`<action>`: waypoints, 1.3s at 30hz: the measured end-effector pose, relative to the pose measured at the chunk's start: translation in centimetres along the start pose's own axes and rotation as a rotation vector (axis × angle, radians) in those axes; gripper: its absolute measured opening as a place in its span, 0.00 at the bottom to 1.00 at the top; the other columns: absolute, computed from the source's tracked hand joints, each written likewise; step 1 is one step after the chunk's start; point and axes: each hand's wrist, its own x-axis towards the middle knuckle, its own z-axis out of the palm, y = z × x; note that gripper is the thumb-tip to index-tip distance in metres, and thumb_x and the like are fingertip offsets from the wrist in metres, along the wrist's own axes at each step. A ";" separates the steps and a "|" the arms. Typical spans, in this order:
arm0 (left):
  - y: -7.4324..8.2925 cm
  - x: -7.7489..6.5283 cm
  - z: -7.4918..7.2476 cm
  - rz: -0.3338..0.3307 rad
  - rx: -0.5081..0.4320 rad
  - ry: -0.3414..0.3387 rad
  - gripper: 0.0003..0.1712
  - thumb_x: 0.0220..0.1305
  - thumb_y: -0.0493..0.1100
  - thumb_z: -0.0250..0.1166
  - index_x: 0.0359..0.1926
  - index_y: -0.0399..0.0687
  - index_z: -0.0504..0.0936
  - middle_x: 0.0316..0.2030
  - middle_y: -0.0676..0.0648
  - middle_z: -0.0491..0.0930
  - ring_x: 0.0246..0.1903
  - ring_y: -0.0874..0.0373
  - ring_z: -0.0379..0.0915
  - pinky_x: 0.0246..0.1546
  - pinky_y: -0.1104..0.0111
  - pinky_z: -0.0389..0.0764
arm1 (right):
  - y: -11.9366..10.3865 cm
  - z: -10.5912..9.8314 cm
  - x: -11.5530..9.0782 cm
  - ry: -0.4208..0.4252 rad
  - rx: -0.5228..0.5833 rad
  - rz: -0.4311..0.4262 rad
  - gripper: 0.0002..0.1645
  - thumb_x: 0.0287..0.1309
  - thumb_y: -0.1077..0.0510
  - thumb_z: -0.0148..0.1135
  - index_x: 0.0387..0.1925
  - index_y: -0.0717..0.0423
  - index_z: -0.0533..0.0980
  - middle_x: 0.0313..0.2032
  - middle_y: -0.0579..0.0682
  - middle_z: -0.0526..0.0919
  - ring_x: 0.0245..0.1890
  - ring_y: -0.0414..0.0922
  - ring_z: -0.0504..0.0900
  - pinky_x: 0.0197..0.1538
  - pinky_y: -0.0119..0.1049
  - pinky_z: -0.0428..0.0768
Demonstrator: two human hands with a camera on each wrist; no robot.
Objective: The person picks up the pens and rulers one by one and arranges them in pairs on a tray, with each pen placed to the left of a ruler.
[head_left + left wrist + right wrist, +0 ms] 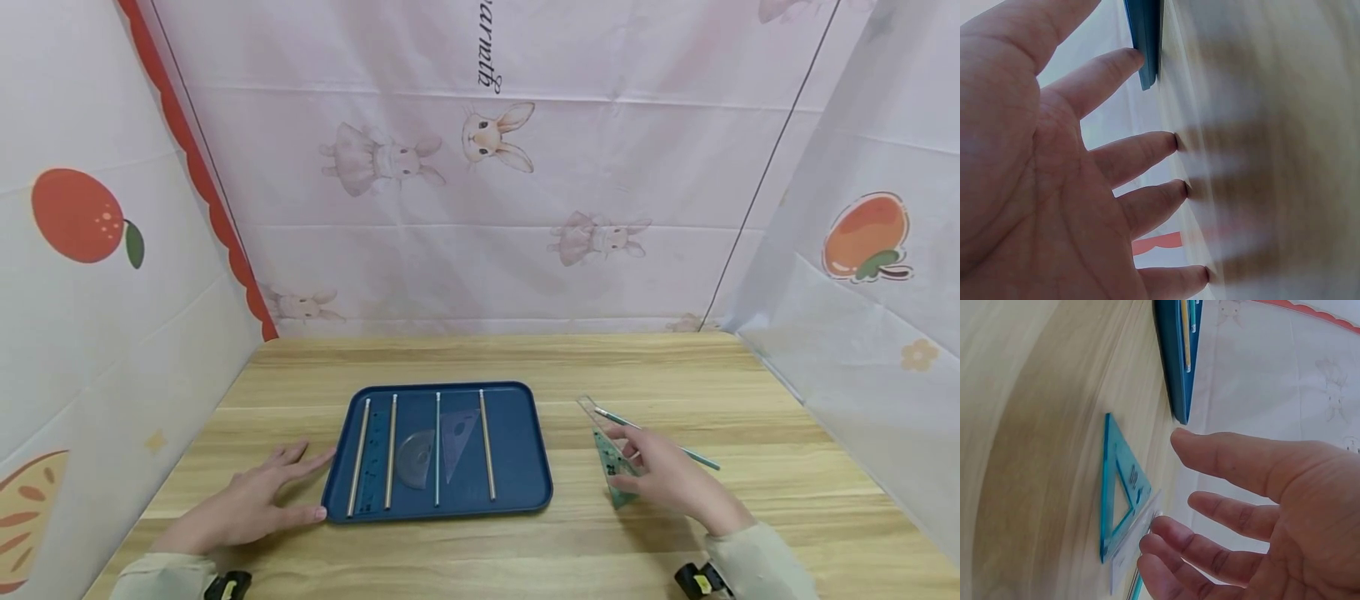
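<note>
My left hand [255,504] lies beside the blue tray [525,505], its fingers spread, thumb and index finger touching the tray's left edge. In the left wrist view the other fingertips rest on the table. To the right of the tray, my right hand [663,477] is over a teal set square [606,457], a clear ruler [587,406] and a green pencil [701,458]. The right wrist view shows its fingers loosely bent, with nothing between thumb and fingers. The lower fingers are close to the ruler and pencil; whether they touch cannot be told.
On the tray lie gold pencils [391,454], a teal pencil [438,450], a teal ruler [372,462], a clear protractor [414,460] and a purplish set square [459,437]. Printed cloth walls [480,275] enclose the wooden table [480,554] at the back and both sides.
</note>
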 end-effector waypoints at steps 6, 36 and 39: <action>0.1 0.0 -0.1 0.001 0.002 0.000 0.51 0.66 0.71 0.70 0.82 0.58 0.67 0.79 0.21 0.56 0.74 0.10 0.49 0.52 0.09 0.57 | 0.7 -0.1 -0.2 0.005 -0.021 0.015 0.42 0.58 0.55 0.82 0.69 0.65 0.74 0.48 0.54 0.84 0.49 0.49 0.82 0.54 0.54 0.83; 0.1 0.0 -0.1 -0.006 0.006 -0.001 0.51 0.66 0.71 0.70 0.82 0.57 0.67 0.79 0.21 0.56 0.75 0.11 0.50 0.53 0.09 0.56 | 0.7 1.0 0.3 -0.012 -0.062 0.044 0.35 0.52 0.55 0.85 0.60 0.62 0.82 0.44 0.51 0.85 0.47 0.47 0.81 0.54 0.52 0.82; 0.1 0.1 -0.1 -0.011 0.008 -0.006 0.51 0.66 0.71 0.70 0.82 0.58 0.66 0.80 0.21 0.56 0.75 0.11 0.50 0.53 0.09 0.56 | 0.4 1.1 0.4 -0.014 -0.053 0.042 0.37 0.52 0.55 0.85 0.62 0.64 0.81 0.46 0.52 0.85 0.48 0.47 0.82 0.55 0.52 0.83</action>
